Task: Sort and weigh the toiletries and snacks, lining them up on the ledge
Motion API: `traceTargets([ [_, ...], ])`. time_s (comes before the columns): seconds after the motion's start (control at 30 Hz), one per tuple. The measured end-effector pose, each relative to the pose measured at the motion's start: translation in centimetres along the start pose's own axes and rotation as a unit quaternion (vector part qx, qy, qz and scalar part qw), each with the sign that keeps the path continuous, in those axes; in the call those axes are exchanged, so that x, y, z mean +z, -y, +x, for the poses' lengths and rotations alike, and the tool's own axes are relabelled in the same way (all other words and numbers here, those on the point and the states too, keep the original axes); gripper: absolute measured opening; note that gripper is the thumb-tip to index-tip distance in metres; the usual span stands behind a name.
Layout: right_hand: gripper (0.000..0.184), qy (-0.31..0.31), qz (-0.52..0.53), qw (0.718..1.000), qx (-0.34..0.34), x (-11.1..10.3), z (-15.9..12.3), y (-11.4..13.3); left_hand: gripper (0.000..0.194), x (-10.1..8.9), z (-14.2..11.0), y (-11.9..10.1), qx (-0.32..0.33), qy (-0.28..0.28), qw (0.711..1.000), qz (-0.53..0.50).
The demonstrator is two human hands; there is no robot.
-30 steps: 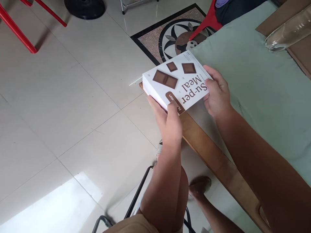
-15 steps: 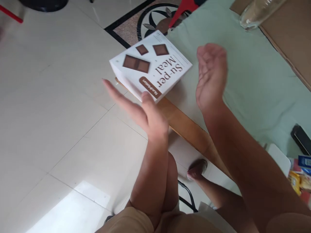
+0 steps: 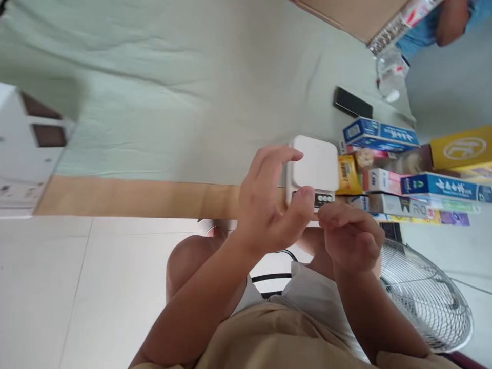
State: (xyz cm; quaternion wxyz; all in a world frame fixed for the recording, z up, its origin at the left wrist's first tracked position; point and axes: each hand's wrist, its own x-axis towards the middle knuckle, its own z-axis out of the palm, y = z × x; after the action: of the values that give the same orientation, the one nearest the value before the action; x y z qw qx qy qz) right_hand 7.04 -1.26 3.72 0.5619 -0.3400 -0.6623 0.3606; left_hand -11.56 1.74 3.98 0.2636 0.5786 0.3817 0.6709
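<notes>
A white kitchen scale with a dark button panel sits at the table's front edge. My left hand is at its left side, fingers and thumb spread. The fingertips overlap the scale's left edge and the thumb crosses in front of the panel; whether they touch it I cannot tell. My right hand is by the scale's front right corner, fingers loosely bent, thumb apart, nothing visible in it. At the far left, the white box with chocolate pictures is partly cut off by the frame.
Several small packages, including a blue box and a yellow packet, crowd the right side. Behind them are a black phone and a plastic bottle. A fan stands at lower right. Another person's arm shows at top right.
My view has swung right. My left hand has left the white box, which now stands at the left edge, and both hands are now at the scale.
</notes>
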Motion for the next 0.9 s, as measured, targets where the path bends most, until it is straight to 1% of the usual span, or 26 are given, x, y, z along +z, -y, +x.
traceTargets([
  [0.1,0.031,-0.045,-0.014,0.999,-0.014,-4.6,-0.7,-0.2,0.026,5.1,0.0,-0.3,-0.014,0.074,0.997,0.002],
  [0.17,0.031,-0.066,-0.03,0.997,-0.023,-8.0,-1.6,-0.8,0.021,9.1,-0.5,-0.5,-0.004,0.115,0.993,0.009],
  [0.23,0.029,-0.09,-0.053,0.994,-0.046,-11.5,-2.8,-1.4,0.02,13.1,-1.2,-0.8,0.015,0.168,0.985,0.023],
  [0.27,0.028,-0.112,-0.059,0.99,-0.059,-13.1,-3.6,-1.7,0.022,14.9,-1.7,-0.9,0.025,0.198,0.979,0.036],
  [0.33,0.027,-0.171,-0.049,0.982,-0.059,-16.0,-5.1,-2.1,0.026,18.0,-2.5,-1.1,0.042,0.259,0.962,0.074],
  [0.4,0.028,-0.233,-0.012,0.972,-0.042,-18.0,-6.1,-2.1,0.029,20.3,-2.6,-1.3,0.054,0.307,0.943,0.115],
  [0.47,0.029,-0.262,0.027,0.965,-0.021,-19.4,-6.6,-2.0,0.031,22.1,-1.9,-1.5,0.058,0.339,0.928,0.146],
  [0.53,0.028,-0.271,0.047,0.961,-0.011,-20.3,-6.6,-1.9,0.033,23.7,-0.5,-1.7,0.068,0.357,0.917,0.165],
  [0.63,0.027,-0.258,0.051,0.965,0.006,-21.3,-6.3,-1.9,0.036,26.4,1.9,-2.0,0.097,0.379,0.899,0.197],
  [0.73,0.026,-0.245,0.042,0.968,0.03,-22.2,-6.2,-1.9,0.049,29.4,3.8,-1.5,0.125,0.404,0.88,0.217],
  [0.8,0.026,-0.251,0.043,0.966,0.042,-22.7,-6.2,-2.1,0.055,31.4,4.4,-0.6,0.106,0.43,0.87,0.219],
  [0.9,0.026,-0.27,0.06,0.96,0.041,-23.3,-6.0,-2.3,0.056,33.4,4.6,1.3,0.045,0.458,0.863,0.209],
])
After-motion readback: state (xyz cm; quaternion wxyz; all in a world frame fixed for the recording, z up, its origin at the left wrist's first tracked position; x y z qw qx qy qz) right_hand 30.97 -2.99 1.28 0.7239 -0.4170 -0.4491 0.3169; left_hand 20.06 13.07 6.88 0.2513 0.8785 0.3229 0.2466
